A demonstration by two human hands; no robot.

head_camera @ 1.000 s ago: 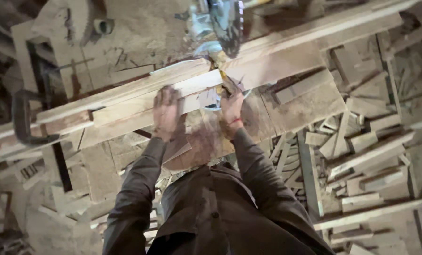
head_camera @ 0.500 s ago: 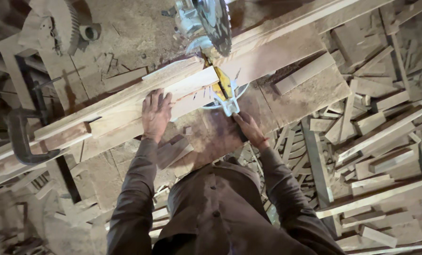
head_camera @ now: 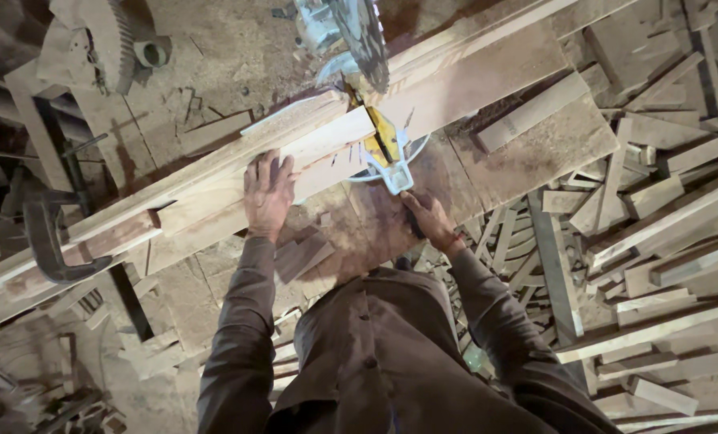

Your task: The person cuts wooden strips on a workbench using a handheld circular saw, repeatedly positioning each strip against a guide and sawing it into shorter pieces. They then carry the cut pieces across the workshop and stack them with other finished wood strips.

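i see left hand [head_camera: 269,193] flat, fingers spread, pressing pale wood plank [head_camera: 294,157]. plank long, light, raw grain, lies slantwise across dusty workbench [head_camera: 535,153], cut end just beside yellow saw base [head_camera: 384,145]. saw blade [head_camera: 363,36] raised above plank end. right hand [head_camera: 429,219] loose on bench edge near base, gripping nothing i can make out. clamp [head_camera: 53,241] far left. offcuts [head_camera: 656,241] piled right.

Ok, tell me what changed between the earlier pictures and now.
The right hand came off the plank beside the saw blade and drew back toward the body, now resting open on the bench by the saw's front tab. The left hand stayed flat on the plank. The clamp kept its place.
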